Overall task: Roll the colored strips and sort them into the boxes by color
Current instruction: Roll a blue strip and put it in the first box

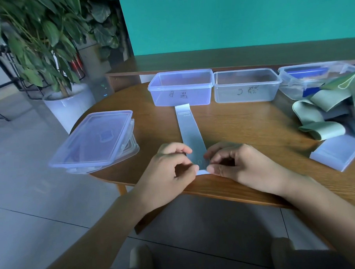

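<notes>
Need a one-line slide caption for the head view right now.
Both hands, left hand and right hand, pinch the near end of a pale blue strip stretched toward box B, starting the roll.

You have a pale blue strip (189,131) lying flat, running from the desk's near edge to the purple-tinted box (181,87) at the far edge; a clear box (246,85) stands beside it. Green strips (324,115) lie heaped by the right edge.
</notes>
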Tool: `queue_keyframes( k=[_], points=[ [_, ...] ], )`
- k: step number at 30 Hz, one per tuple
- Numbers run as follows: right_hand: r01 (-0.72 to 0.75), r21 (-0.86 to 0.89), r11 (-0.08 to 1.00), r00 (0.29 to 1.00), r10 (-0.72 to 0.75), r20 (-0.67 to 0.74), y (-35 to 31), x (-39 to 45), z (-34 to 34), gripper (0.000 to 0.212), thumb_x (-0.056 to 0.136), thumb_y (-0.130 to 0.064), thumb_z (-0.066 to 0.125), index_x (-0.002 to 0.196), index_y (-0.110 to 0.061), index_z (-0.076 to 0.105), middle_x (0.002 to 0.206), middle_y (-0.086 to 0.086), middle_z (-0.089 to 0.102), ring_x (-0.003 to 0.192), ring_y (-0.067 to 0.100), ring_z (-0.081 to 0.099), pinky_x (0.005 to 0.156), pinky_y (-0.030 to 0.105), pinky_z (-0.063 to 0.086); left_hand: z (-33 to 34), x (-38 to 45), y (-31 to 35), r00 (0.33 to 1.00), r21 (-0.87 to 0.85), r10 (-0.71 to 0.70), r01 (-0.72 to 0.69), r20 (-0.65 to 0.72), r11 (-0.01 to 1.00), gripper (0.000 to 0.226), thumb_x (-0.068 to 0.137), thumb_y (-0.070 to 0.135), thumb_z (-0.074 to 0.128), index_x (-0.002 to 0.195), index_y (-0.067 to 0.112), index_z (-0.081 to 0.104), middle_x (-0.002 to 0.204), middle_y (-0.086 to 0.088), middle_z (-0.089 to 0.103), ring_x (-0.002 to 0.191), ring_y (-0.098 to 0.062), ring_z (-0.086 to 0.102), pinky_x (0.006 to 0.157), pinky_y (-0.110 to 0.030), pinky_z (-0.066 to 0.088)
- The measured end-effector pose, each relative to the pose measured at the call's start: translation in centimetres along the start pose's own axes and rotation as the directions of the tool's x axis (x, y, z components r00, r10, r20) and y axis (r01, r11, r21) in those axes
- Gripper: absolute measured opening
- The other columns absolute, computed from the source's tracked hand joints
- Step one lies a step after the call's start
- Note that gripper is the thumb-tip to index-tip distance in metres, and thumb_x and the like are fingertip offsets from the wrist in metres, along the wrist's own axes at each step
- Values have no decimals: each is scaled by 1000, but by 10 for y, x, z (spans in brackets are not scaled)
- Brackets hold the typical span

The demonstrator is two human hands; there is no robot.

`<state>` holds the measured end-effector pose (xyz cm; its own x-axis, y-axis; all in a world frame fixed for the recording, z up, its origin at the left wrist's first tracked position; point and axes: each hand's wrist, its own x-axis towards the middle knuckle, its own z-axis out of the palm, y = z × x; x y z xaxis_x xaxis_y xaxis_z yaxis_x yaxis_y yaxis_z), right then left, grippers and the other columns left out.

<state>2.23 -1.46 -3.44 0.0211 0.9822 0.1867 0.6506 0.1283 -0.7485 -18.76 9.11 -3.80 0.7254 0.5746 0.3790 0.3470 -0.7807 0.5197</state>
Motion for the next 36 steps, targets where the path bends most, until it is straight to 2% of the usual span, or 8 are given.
queue_keyframes(
  k=[6,9,14,16,19,23,27,36],
  points=[
    [-94,-4,996,995,94,-25,-2,5,-5,18,83,-40,80,75,-24,77,115,-21,65,102,-2,61,88,20,43,-3,3,2,999,41,-48,47,11,998,24,88,35,70,67,26,62,118,15,54,112,-2,52,83,-2,34],
    [-110,-3,994,993,110,-42,-2,5,-4,17,82,-40,81,74,-26,75,115,-21,64,102,0,61,87,21,44,-3,4,1,998,47,-60,59,20,997,25,88,37,70,69,23,64,119,14,52,111,-1,51,84,-3,32],
    [6,39,999,999,-4,-53,0,5,-2,12,84,-22,83,84,-28,73,108,-12,66,101,12,63,91,21,46,-4,4,0,999,-47,-29,31,38,998,4,87,29,74,86,28,70,117,14,51,112,-4,51,93,-18,39],
    [49,48,998,999,-48,-20,0,4,-2,11,87,-18,79,90,-28,75,110,-12,65,106,13,63,94,21,46,-4,3,-2,998,-48,7,-4,65,999,5,90,25,72,91,30,72,112,15,51,114,-8,51,94,-19,40],
    [117,-35,992,993,-117,28,1,3,-2,13,93,-18,73,96,-30,76,113,-13,65,114,11,61,98,24,45,-4,2,-4,996,-7,37,-37,83,999,7,92,24,69,94,29,74,104,16,52,111,-10,52,90,-18,41],
    [162,-162,973,987,-158,40,1,1,-1,14,95,-19,70,100,-32,75,116,-16,61,113,7,61,93,33,49,-5,1,-5,992,26,103,-105,68,994,7,93,28,68,94,26,75,102,15,53,107,-11,54,87,-17,42],
    [142,-165,976,990,-139,33,0,2,0,8,88,-31,78,95,-32,75,118,-16,60,115,3,60,101,21,42,-6,0,-1,999,-27,27,-26,40,999,10,83,37,79,86,28,76,101,15,56,106,-10,57,88,-21,45],
    [59,-155,986,997,-67,-46,-1,6,-1,10,84,-39,78,84,-29,76,116,-14,62,110,0,60,90,8,37,-5,3,-2,1000,7,-10,10,-16,1000,20,83,42,76,84,22,77,99,14,57,96,-8,59,80,-16,44]
  ],
)
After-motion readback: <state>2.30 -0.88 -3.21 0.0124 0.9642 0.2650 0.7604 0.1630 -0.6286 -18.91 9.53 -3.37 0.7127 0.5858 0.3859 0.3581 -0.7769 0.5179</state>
